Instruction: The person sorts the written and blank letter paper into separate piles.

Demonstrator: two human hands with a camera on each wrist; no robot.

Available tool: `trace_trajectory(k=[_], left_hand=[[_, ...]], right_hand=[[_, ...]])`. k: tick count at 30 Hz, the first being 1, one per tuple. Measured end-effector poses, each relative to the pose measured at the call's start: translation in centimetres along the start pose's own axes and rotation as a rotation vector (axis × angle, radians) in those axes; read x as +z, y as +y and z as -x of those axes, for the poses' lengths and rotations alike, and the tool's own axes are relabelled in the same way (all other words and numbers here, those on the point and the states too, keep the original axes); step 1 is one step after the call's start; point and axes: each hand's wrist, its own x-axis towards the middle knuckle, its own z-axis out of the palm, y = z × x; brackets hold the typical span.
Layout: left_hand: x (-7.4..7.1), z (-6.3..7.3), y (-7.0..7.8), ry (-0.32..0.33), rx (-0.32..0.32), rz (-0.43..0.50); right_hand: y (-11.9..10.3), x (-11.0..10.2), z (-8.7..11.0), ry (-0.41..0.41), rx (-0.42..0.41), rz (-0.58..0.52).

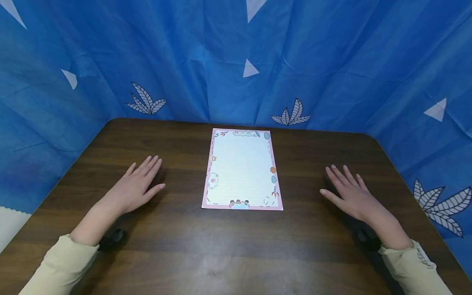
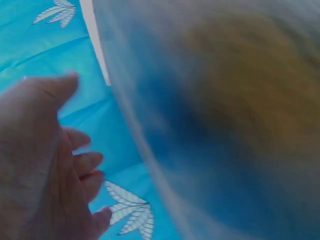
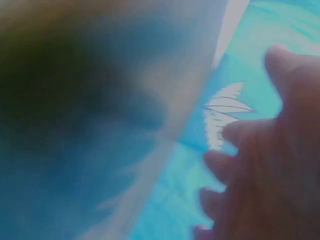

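Blue cloth (image 1: 206, 49) printed with pale triangles and outlined leaves fills the back and both sides of the head view, running out of frame. Against it stands the dark wood-grain worktop (image 1: 243, 254), whose rounded far corners and back edge show while its near edge is cut off by the frame. In each wrist view a large blurred mass takes up the inner side and cannot be identified; cloth with a leaf print appears beyond the fingers.

The lined sheet of writing paper (image 1: 241, 168), pink-bordered with cartoon rockets, clouds and small figures, lies flat at mid-width, its top just short of the worktop's back edge. Only the head view shows it; its ruling is faint.

Two pale sleeves, left (image 1: 60, 266) and right (image 1: 413, 266), leave the frame at the bottom; lettering on the right one is only partly legible.

The left hand (image 1: 134, 190) and right hand (image 1: 350, 194) are palm down, fingers extended, holding nothing, with bare wood between each and the sheet. Whether they touch the worktop is unclear. The wrist views catch their palm sides, blurred and cropped. A dark object (image 1: 112, 239) under the left wrist is hard to make out.
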Motion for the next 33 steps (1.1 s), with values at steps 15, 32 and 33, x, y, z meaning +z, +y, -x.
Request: trace_trajectory(k=[15,32,33], left_hand=[[-3.8,-2.6,3.7,0.072,-0.029,0.258],[-1.9,-6.5,6.2,0.063,0.032,0.511],[-1.7,-6.6,6.3,0.053,0.032,0.521]], right_hand=[[-4.3,-4.1,-0.7,0.014,-0.013,-0.245],[-7.0,-1.6,-4.0,0.007,-0.153,-0.546],[-6.9,-1.3,-4.2,0.003,-0.157,-0.575]])
